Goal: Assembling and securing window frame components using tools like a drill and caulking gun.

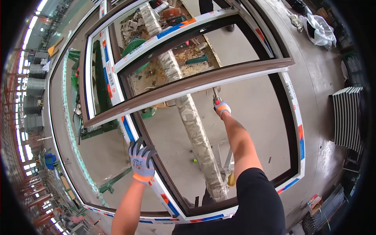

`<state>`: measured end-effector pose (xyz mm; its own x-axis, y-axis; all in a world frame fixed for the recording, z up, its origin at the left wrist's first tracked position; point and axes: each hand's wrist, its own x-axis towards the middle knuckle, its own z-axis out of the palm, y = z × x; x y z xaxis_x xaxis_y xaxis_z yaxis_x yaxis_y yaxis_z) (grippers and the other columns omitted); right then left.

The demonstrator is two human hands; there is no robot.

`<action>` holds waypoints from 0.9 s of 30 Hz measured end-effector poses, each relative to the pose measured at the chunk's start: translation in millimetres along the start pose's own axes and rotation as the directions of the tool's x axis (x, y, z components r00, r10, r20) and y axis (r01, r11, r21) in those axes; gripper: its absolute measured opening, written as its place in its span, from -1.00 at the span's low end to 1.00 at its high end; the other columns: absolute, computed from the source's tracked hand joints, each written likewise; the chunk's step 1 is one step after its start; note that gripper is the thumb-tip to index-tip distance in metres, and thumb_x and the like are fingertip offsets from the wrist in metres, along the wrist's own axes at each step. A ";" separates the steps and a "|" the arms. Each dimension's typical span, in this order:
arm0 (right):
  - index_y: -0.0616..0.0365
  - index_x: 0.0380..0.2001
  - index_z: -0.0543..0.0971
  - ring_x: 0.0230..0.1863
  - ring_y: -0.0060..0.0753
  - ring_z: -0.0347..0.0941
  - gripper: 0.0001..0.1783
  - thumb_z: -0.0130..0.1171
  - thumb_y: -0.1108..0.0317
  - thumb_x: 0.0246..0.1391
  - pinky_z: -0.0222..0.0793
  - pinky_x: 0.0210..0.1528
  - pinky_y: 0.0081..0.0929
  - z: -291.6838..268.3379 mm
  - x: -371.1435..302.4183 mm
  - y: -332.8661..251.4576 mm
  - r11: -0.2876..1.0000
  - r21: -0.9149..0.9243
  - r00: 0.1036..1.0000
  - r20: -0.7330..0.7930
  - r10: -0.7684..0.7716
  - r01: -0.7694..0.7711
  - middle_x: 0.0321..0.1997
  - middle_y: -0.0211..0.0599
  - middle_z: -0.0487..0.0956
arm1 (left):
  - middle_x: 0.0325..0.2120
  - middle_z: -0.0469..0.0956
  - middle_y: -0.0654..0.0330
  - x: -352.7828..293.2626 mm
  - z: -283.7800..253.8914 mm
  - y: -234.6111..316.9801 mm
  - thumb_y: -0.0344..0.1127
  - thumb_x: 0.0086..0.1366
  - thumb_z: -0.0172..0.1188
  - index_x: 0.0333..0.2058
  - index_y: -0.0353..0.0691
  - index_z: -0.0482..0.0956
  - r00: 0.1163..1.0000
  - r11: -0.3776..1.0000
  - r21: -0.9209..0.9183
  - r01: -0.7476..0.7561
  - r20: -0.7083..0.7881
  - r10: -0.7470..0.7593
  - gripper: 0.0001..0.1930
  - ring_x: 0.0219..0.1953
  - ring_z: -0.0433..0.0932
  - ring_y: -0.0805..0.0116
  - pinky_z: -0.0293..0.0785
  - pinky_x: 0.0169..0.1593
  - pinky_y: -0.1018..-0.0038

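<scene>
A large window frame [299,117] with white, blue and orange protective film lies in front of me. My left hand [142,161], in a grey and orange glove, is closed over its upright bar [168,199]. A smaller brown-and-white sash [192,76] sits across the far part of the frame. Past its near edge my gloved right hand [222,108] reaches through the near opening, closed around a red-handled metal hand tool [216,96]. The tool's exact kind is too small to tell. Its metal end points away from me, just beyond the fingers.
A film-wrapped support beam [196,125] runs beneath the frame. Under the far opening, a wooden worktop [156,78] holds a green power tool [196,60] and debris. Stacked profiles [347,117] stand at the right, near a clear plastic bag [319,31]. Another wrapped support [70,117] is at left.
</scene>
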<state>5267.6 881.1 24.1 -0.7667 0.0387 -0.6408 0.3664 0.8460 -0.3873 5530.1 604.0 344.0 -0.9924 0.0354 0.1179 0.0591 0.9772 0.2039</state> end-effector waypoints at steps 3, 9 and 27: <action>0.15 -0.07 0.57 0.08 0.04 0.49 -0.57 0.02 0.12 0.08 0.43 0.08 -0.17 14.1 28.0 -13.0 0.999 -0.019 0.999 -0.006 0.040 -0.040 0.00 -0.02 0.58 | -0.22 0.59 0.20 2.3 -1.7 0.0 -0.43 -0.01 0.00 -0.39 -0.07 0.62 1.000 1.000 0.017 -0.007 0.004 0.007 -0.76 0.17 0.36 -0.01 0.11 0.28 -0.05; 0.18 -0.13 0.58 0.03 0.06 0.52 -0.63 0.09 0.24 0.00 0.45 0.05 -0.17 38.5 57.8 -10.9 0.999 0.025 1.000 -0.014 0.028 -0.028 -0.03 0.05 0.59 | -0.24 0.60 0.24 3.0 2.4 -2.5 -0.40 0.01 0.03 -0.39 -0.04 0.61 1.000 0.998 0.058 -0.013 0.026 0.012 -0.80 0.17 0.36 0.01 0.12 0.28 -0.06; 0.20 -0.03 0.47 0.03 -0.04 0.53 -0.65 -0.01 0.37 0.11 0.46 0.05 -0.25 44.7 36.4 -9.4 1.000 -0.019 0.999 -0.036 0.014 -0.015 -0.03 0.02 0.58 | -0.28 0.60 0.30 1.7 9.8 -1.0 -0.37 0.06 0.03 -0.43 0.02 0.58 1.000 0.995 0.099 -0.022 -0.005 0.023 -0.84 0.12 0.40 0.10 0.15 0.27 -0.01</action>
<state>5259.9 850.8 -25.2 -0.7802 0.0700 -0.6217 0.3678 0.8551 -0.3653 5527.3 605.1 334.5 -0.9902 0.0567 0.1276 0.0701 0.9921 0.1036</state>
